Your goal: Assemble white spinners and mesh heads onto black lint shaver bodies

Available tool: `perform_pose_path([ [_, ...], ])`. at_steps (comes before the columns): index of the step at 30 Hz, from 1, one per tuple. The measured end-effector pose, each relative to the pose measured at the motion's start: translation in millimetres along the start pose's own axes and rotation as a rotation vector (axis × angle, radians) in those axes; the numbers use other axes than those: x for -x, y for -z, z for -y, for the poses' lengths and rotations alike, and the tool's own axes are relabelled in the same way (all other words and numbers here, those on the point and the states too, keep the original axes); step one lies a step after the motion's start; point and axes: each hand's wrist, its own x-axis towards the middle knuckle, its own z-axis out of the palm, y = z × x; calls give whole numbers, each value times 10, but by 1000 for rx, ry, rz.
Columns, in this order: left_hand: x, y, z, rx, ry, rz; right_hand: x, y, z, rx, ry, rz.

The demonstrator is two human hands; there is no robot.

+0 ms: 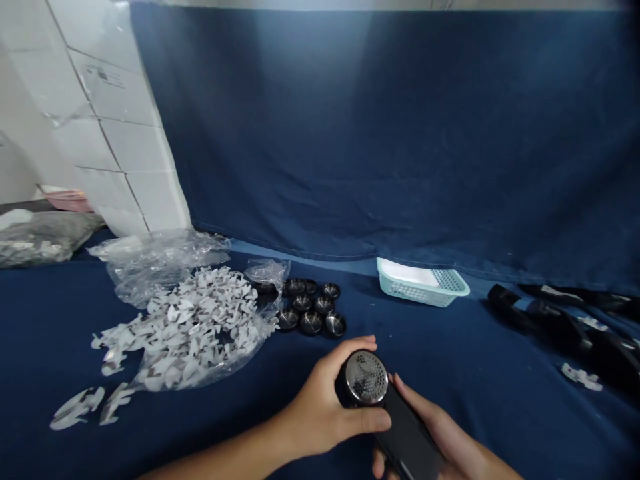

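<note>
A black fabric shaver (407, 427) with a round, perforated metal head (367, 377) is held between my hands, low in the middle of the view. My left hand (327, 407) wraps round the rim of the head, thumb in front and fingers behind. Around the dark handle, my right hand (440, 433) is closed from the right side, and its fingertips show below. The handle's lower end runs out of the frame. Beyond my left hand lie several black round caps with shiny mesh insides (311, 323), grouped in rows.
A heap of white plastic pieces (200, 327) spills from a clear bag (160, 257) at left. A light-blue basket (425, 290) with something white inside stands at the back. Several black shaver bodies (545, 320) and a loose white piece (581, 377) lie at right. A blue cloth (400, 133) hangs behind.
</note>
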Motion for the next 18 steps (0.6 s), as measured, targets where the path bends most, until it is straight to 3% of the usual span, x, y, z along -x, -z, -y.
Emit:
perform_pose_path([
  [3,11,-33,53,71,13,-19,-31,-68,-74,-65,49,70],
  [9,69,-38,53,69,50,-19,-187,-95,-207,-18,253,-69],
  [13,61,-29,-7,58,-2,33,-286,24,-266,21,247,-5],
  [18,13,7,-165,8,-131,162,-277,205,-309,303,399,-102],
])
